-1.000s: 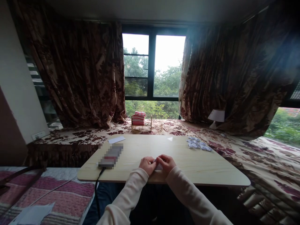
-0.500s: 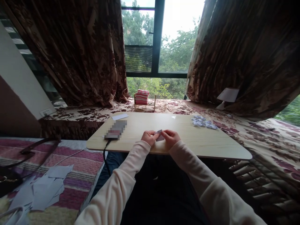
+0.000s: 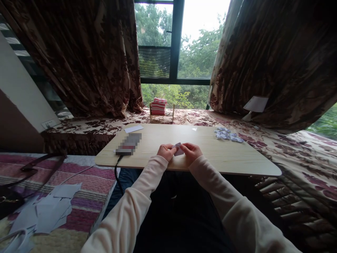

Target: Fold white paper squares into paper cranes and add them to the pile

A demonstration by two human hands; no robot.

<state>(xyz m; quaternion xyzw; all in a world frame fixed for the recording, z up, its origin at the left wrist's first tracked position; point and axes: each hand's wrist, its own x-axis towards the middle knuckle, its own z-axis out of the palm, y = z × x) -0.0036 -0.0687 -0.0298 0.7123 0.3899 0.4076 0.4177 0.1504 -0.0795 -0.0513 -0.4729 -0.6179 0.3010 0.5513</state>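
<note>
A small piece of white paper (image 3: 179, 150) is held between my two hands above the near edge of the table. My left hand (image 3: 166, 151) pinches its left side, thumb over the paper. On the other side, my right hand (image 3: 191, 151) grips the right part with thumb and fingertips. The paper looks folded or creased, though the fingers hide some of it. A pile of small folded paper pieces (image 3: 228, 135) lies at the right of the tabletop. Near the far edge is a tiny white scrap (image 3: 194, 129).
On the pale wooden table (image 3: 152, 135) are a blurred-out device (image 3: 129, 144) with a black cable and a white strip (image 3: 133, 129). Paper sheets (image 3: 50, 212) lie on the striped bedspread at left. Beyond stand a small rack of striped cloths (image 3: 159, 106) and a lamp (image 3: 256, 104).
The view has tilted down and shifted slightly. Both hands keep hold of the paper, which now shows a little more upright between the fingers.
</note>
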